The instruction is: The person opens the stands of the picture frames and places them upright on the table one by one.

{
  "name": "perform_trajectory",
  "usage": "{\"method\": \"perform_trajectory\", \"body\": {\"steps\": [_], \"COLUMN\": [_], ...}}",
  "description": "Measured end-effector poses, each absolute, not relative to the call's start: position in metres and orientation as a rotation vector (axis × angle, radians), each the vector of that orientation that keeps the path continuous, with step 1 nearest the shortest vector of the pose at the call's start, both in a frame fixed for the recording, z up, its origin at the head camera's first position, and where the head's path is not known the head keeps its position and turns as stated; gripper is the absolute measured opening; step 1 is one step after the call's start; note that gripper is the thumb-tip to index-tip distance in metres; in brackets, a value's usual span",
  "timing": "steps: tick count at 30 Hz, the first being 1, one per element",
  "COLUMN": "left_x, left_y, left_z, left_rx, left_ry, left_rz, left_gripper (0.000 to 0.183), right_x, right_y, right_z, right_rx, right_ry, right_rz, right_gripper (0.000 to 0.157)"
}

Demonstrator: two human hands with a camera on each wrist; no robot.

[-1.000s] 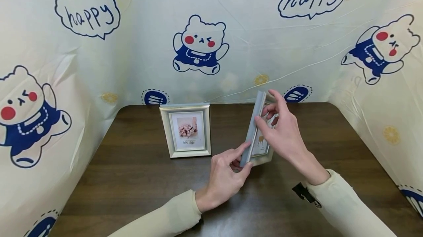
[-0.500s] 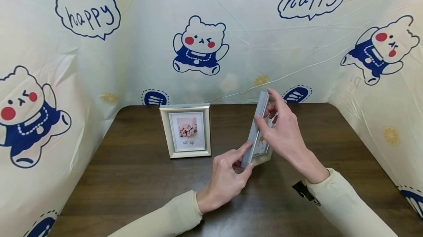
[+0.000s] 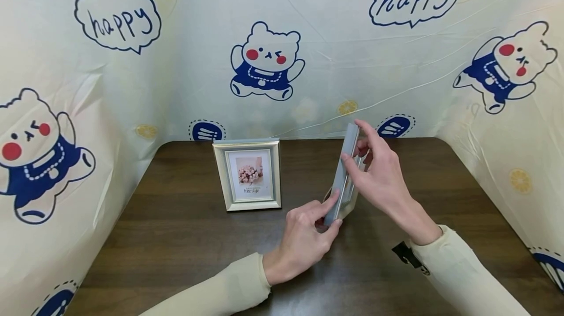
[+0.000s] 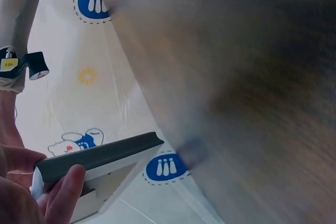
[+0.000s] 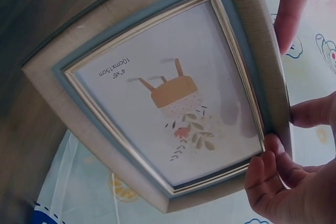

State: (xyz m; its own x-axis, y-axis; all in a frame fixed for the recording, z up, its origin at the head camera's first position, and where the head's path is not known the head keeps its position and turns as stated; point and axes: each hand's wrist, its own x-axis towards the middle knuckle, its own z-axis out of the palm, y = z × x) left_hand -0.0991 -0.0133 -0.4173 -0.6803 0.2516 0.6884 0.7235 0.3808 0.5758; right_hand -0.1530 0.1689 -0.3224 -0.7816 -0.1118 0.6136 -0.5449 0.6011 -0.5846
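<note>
Both hands hold a photo frame, nearly edge-on in the head view, its grey side edge (image 3: 345,164) facing me. The left hand (image 3: 304,235) grips the lower end of that edge, thumb and fingers on either side. Higher up, the right hand (image 3: 384,174) pinches the edge with its thumb in front and fingers toward the glazed face. In the right wrist view, the photo frame (image 5: 47,82) has a pale wood-look border and a print of a potted plant on legs, lettered 4"x6". Its dark outer edge (image 4: 100,156) and back show in the left wrist view.
A second photo frame (image 3: 253,205), with a pink flower print, stands upright on the brown wooden table (image 3: 176,237), left of the hands. A cloth backdrop (image 3: 335,76) printed with bears hangs behind the table and along both sides.
The held photo frame has turned further edge-on, so its print no longer shows in the head view and part of its back appears. Both hands keep their grip; the left has shifted slightly right.
</note>
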Motion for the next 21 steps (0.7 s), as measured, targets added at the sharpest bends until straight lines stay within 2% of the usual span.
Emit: {"method": "perform_trajectory", "body": {"steps": [21], "left_x": [-0.0993], "left_y": [-0.0084], "left_z": [-0.4172], "left_rx": [-0.915], "left_ry": [-2.161], "left_rz": [-1.068], "left_gripper": [0.059], "right_x": [-0.1511], "right_y": [0.1774], "right_z": [-0.3289], "right_rx": [0.52], "right_ry": [-2.254], "right_rz": [1.138], "right_gripper": [0.064]}}
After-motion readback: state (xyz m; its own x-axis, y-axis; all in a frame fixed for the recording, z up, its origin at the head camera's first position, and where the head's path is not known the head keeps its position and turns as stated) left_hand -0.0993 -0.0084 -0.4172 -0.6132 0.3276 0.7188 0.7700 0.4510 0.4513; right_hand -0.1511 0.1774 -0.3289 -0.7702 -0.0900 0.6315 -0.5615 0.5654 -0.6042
